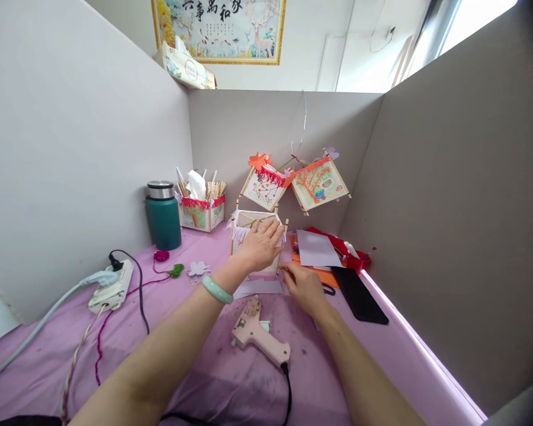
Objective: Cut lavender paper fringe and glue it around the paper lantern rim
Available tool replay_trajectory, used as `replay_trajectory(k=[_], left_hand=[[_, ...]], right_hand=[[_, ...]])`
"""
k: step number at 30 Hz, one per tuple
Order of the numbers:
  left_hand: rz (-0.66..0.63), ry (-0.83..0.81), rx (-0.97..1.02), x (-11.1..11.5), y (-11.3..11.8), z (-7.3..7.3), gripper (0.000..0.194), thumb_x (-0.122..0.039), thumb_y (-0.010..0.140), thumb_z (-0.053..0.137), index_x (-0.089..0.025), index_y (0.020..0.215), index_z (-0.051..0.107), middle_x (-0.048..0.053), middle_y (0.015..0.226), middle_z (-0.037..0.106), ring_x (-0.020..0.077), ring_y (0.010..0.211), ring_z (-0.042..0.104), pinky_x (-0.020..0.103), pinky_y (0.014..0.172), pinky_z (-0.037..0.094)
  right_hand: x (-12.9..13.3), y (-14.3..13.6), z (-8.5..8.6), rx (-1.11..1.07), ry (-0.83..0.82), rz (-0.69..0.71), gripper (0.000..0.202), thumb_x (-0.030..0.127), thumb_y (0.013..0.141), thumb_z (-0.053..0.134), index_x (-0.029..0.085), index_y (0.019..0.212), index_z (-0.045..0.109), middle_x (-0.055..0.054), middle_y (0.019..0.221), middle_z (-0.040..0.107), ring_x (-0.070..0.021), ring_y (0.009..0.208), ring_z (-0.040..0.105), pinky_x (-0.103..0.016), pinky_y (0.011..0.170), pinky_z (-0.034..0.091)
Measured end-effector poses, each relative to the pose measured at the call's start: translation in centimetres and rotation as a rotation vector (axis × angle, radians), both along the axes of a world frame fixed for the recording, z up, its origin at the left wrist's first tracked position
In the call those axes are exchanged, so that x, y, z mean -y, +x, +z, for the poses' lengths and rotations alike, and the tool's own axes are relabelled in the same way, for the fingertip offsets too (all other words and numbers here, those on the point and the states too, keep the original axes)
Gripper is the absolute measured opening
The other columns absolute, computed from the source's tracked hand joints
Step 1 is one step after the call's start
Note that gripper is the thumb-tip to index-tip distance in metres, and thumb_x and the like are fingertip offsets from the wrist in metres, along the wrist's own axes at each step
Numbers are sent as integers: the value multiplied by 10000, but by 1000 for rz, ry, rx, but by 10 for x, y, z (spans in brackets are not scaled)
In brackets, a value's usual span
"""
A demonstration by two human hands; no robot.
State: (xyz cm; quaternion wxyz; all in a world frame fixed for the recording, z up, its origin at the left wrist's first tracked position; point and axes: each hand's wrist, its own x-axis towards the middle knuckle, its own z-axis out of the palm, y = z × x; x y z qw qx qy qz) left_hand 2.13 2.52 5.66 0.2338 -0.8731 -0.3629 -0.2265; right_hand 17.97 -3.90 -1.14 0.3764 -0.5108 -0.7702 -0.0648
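Several fingers of the bare left hand (263,244) lie extended over a small white-panelled box with wooden posts (272,266); the right hand (299,284) bends at its lower right corner. Whether either grips it, I cannot tell. Nearer than both lies a pale-pink plastic glue gun (262,340); right of them, a flat black rectangular slab (359,296).
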Motion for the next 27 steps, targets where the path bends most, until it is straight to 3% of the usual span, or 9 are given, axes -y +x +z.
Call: replay_trajectory(k=[3,6,10,14,16,19,22,27], left_hand=[[23,43,-48,3,-3,-8,629,-439,924,418,-108,1452,333,170,1545,241,301,1445,142,542,1144,116],[-11,53,-67,10,-9,-13,629,-451,917,434,-104,1437,360,177,1547,230,311,1447,123,556,1142,119],[-129,63,-8,24,-19,-17,423,-332,944,401,-142,1302,520,157,1471,400,266,1401,288,523,1143,175],[-239,86,132,34,-30,-21,301,-212,929,392,-179,1107,632,119,1267,595,221,1204,519,421,1051,362],[-177,115,315,37,-35,-23,277,-193,916,401,-191,1044,647,109,1113,656,212,1064,585,383,947,434],[78,148,743,37,-45,-27,218,-223,903,434,-175,980,632,98,928,658,200,908,606,339,815,464],[281,25,1044,30,-54,-34,163,-300,854,527,-166,888,614,66,848,643,178,773,601,305,714,453],[308,-297,1244,18,-56,-48,233,-399,772,625,-181,851,649,2,686,632,157,655,594,273,645,414]], right_hand=[[0,0,0,21,-24,-6,228,214,893,476,210,984,685,-44,848,743,-199,741,680,-273,657,441],[0,0,-1,32,-41,-12,235,215,893,472,205,989,686,-50,857,744,-208,756,684,-278,656,444],[-1,0,0,26,-63,-8,239,218,895,471,204,995,688,-48,853,744,-207,742,683,-285,661,449],[0,0,-1,22,-69,0,235,233,900,473,209,987,690,-44,836,741,-204,738,683,-286,669,452],[-1,0,-2,22,-65,-6,234,252,904,474,209,978,692,-43,822,740,-208,730,683,-290,668,452],[-1,0,-4,34,-67,-21,239,260,902,472,208,974,694,-44,815,738,-220,746,686,-296,667,451],[-1,-1,-5,44,-78,-25,245,253,898,466,212,978,694,-42,825,740,-227,760,688,-300,673,449],[0,-2,-5,31,-89,-1,250,254,899,460,218,971,696,-35,828,744,-205,723,680,-282,647,434]])
